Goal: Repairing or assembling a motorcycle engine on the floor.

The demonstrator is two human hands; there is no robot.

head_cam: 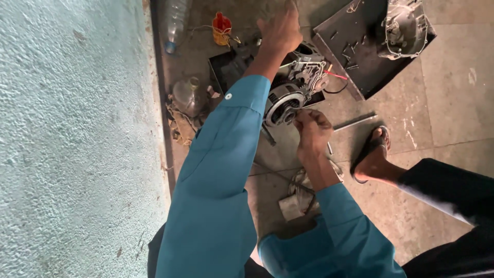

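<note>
The right hand (pixel 312 129) is closed, fingers curled together at the round finned cover of a grey metal engine block (pixel 290 92) lying on the stone floor (pixel 442 92); what it pinches is hidden. The left hand (pixel 280 28) rests spread on the engine's far top. Behind lie a dark metal tray (pixel 360 56) of bolts and a sandalled foot (pixel 373 157).

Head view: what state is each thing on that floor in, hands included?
Engine: opened up, round clutch exposed, resting on the floor.
Left hand: pressed on the engine's far end.
Right hand: fingers closed at the clutch.
Engine cover: removed, lying on a tray.
Plastic bottle: lying down.
</note>
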